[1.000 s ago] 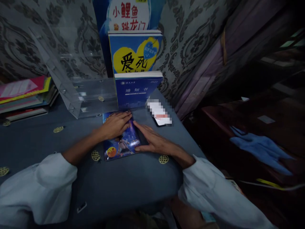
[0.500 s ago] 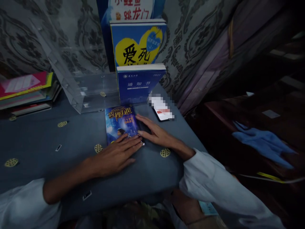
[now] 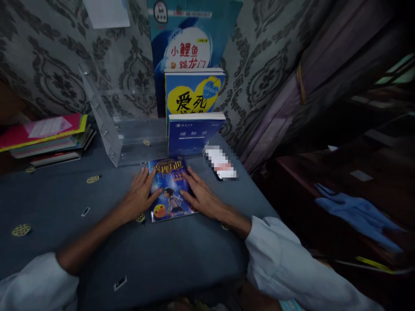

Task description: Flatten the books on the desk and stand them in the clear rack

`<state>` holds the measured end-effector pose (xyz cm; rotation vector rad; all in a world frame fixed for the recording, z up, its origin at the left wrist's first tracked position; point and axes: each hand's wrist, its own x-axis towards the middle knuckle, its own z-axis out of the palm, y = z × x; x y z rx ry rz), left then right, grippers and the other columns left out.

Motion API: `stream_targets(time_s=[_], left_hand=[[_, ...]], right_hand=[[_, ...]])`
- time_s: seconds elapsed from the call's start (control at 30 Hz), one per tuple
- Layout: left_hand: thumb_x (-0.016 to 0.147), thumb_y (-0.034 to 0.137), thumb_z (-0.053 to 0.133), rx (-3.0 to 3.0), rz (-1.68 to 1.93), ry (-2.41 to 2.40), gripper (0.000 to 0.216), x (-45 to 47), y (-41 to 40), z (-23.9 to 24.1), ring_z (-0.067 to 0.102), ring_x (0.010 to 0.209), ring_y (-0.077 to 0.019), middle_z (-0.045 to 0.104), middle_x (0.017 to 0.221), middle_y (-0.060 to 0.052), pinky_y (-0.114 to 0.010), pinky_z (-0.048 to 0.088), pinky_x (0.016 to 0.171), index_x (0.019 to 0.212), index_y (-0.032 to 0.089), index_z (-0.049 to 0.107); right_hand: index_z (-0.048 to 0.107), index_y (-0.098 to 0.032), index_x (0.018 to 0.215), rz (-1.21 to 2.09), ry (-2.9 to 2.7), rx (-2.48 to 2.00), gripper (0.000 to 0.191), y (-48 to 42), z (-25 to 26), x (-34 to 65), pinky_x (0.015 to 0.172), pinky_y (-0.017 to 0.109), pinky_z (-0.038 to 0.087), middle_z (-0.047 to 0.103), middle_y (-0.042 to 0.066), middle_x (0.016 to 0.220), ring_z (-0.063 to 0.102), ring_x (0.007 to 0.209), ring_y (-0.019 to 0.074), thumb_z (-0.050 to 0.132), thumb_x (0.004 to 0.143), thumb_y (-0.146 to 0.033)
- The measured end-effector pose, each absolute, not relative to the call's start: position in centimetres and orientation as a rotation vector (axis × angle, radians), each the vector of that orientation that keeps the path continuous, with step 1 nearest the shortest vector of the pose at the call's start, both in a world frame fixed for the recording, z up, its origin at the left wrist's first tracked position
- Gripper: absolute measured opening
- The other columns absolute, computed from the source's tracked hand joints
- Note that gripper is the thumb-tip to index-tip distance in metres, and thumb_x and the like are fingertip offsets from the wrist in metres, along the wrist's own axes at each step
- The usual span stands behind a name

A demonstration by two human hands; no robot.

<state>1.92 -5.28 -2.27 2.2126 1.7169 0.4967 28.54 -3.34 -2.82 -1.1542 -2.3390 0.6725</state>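
A blue illustrated book [image 3: 170,186] lies flat on the grey-blue tablecloth [image 3: 136,255] in front of me. My left hand [image 3: 138,196] rests flat at the book's left edge, fingers spread and touching the cover. My right hand [image 3: 201,196] lies flat on the book's right edge, fingers stretched out. Neither hand grips anything. Just behind the book, a blue booklet [image 3: 194,133] stands upright, with two taller blue books [image 3: 193,88] behind it against the wall.
A clear acrylic stand [image 3: 110,125] sits left of the upright books. A stack of coloured books [image 3: 45,138] lies at the far left. A phone [image 3: 222,163] lies right of the book near the table's right edge. Blue cloth [image 3: 353,203] lies on dark furniture beyond.
My left hand slid from the book's near edge to its left side. My right hand stays at the right edge. The view tilted up, showing more wall.
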Motion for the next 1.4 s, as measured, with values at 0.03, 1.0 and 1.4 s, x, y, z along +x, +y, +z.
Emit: stream_targets(time_s=[0.03,1.0,1.4], left_hand=[[0.094,0.065,0.046,2.157,0.578,1.698,0.083,2.0,-5.3,-2.3,0.023,0.154,-0.0373,0.033,0.163,-0.022,-0.058,0.022,0.123,0.155,0.009,0.037],[0.087,0.041,0.073,1.246,1.2,0.797,0.055,7.6,-7.2,7.8,0.07,0.105,-0.0254,0.072,0.117,-0.008,-0.035,0.06,0.085,0.136,0.024,0.055],[0.101,0.041,0.048,2.14,1.041,1.173,0.031,7.0,-6.2,8.1,0.065,0.097,-0.024,0.068,0.103,-0.006,-0.037,0.055,0.089,0.125,0.024,0.057]], right_hand=[[0.03,-0.013,0.159,0.68,-2.328,-1.161,0.071,-3.4,-3.0,28.4,0.124,0.057,0.028,0.019,0.021,0.168,0.022,0.155,0.0336,0.043,0.102,-0.053],[0.027,-0.03,0.161,0.622,-1.745,-1.024,0.062,-4.5,2.1,30.3,0.12,0.055,0.038,0.044,0.009,0.16,0.043,0.146,0.029,0.04,0.104,-0.051],[0.041,-0.025,0.146,0.487,-1.756,-1.031,0.047,-3.7,1.5,31.6,0.1,0.057,0.054,0.061,0.015,0.136,0.061,0.121,0.0325,0.044,0.102,-0.04]])
